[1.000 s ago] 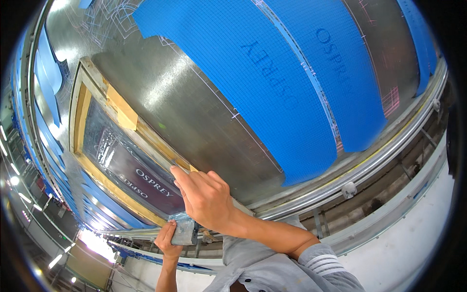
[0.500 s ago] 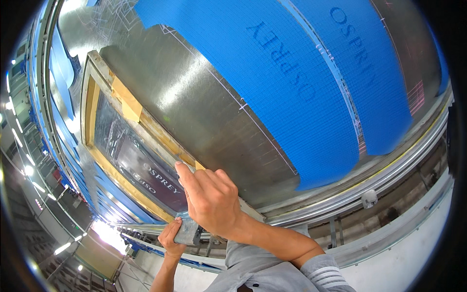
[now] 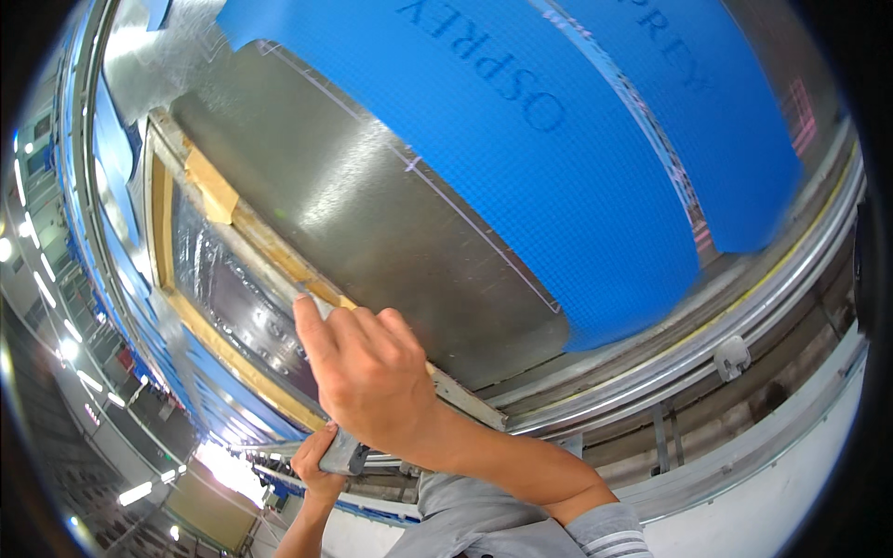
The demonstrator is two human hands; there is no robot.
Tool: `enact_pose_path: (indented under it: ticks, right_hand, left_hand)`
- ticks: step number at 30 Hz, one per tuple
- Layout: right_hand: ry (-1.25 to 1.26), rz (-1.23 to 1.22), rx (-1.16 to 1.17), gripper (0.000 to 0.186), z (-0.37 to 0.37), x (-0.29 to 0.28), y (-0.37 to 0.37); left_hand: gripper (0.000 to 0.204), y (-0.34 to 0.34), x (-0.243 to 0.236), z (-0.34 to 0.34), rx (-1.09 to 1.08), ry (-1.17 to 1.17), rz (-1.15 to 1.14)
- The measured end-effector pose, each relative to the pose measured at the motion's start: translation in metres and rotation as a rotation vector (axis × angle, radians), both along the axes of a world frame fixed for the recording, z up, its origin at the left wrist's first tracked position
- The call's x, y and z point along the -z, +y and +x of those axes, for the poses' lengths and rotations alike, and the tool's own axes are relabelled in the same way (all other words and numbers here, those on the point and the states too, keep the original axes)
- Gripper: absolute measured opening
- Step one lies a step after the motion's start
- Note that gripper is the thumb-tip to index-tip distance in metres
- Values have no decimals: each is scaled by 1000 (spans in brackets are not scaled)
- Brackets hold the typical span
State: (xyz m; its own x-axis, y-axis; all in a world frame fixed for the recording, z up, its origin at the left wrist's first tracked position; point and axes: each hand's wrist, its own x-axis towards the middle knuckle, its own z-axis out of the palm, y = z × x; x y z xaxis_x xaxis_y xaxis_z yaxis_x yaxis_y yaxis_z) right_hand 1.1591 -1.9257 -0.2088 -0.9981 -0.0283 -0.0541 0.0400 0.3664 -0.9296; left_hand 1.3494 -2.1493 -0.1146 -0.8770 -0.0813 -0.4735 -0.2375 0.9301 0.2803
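A wood-edged screen frame (image 3: 312,279) lies slantwise on the metal table at the left, with yellowish tape along its rails and a dark glossy panel (image 3: 237,279) inside. My right hand (image 3: 367,372) is closed over the frame's near end, its index finger stretched along a grey edge. What it grips is mostly hidden beneath the palm. My left hand (image 3: 316,470), lower and further left, is wrapped around the end of a grey block (image 3: 345,454), thumb on top. Whether this block runs on beneath my right hand, I cannot tell.
Blue textured mats (image 3: 484,167) with dark lettering cover the table beyond the frame. A shiny metal table surface (image 3: 335,214) with pale marking lines lies between. Metal rails (image 3: 642,372) run along the near edge, carrying a small bracket (image 3: 732,355). More blue sheets (image 3: 116,153) hang at far left.
The view has shifted, so mats and frame appear further up and left. Both hands appear further left too, keeping their grips. Pale lettering in the dark panel is now blurred by glare.
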Motion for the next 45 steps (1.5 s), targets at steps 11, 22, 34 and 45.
enact_pose_path:
  ticks: [11,22,34,45]
  right_hand:
    - [58,163,6,49,5,-2,-2]
    - [31,267,-37,52,0,-4,-8]
    - [21,301,-31,15,3,-10,-14]
    - [-51,298,-35,21,-7,-13,-9]
  left_hand:
    - [36,3,6,5,16,78,25]
    - [39,11,9,6,-39,117,52]
    - [54,12,6,14,-53,177,86]
    - [56,14,17,37,-36,389,6]
